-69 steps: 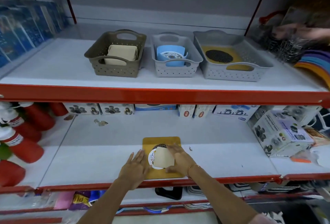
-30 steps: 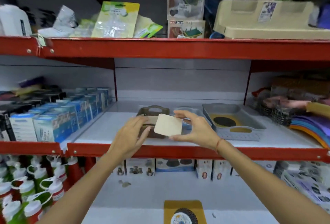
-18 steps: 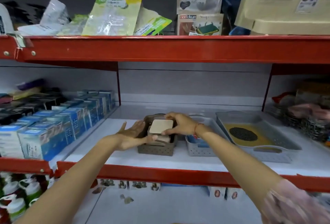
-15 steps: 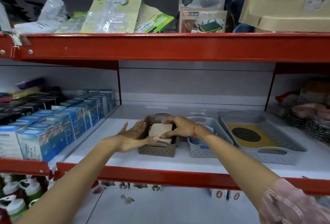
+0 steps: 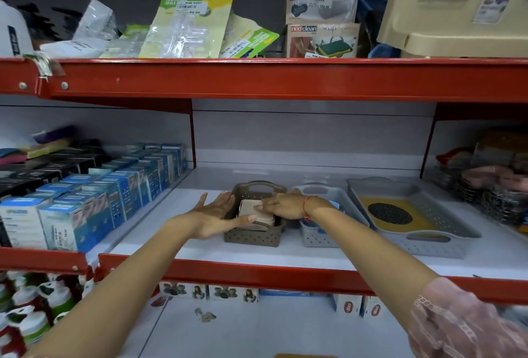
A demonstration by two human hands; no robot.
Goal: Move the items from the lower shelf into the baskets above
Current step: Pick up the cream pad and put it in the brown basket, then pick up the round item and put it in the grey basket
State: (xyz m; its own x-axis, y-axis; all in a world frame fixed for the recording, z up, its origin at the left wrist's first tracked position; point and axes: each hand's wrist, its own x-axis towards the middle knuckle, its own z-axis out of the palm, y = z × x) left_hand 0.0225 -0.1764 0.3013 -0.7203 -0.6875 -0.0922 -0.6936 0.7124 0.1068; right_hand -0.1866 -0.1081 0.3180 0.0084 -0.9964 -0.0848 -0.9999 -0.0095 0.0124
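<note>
A brown perforated basket [image 5: 251,236] stands on the middle shelf. Inside it lies a stack of beige square pads [image 5: 249,209]. My right hand [image 5: 281,205] rests over the basket's right rim with its fingers on the top pad. My left hand [image 5: 215,214] is open against the basket's left side, its thumb touching the pad's front edge. To the right stand a small grey basket [image 5: 317,236] with a blue item and a long grey tray [image 5: 423,246] holding a yellow mat with a black round grid [image 5: 390,214]. A yellow edge [image 5: 305,355] shows on the lower shelf.
Blue boxes [image 5: 94,203] fill the shelf to the left of the baskets. A red shelf lip [image 5: 257,274] runs in front of them and another red beam [image 5: 257,79] overhead. Metal scrubbers and packets [image 5: 491,186] crowd the right. Spray bottles [image 5: 31,314] stand lower left.
The beige pad was lifted from the lower shelf up to the brown basket and set down on the stack there. My right hand's fingers have lowered with it.
</note>
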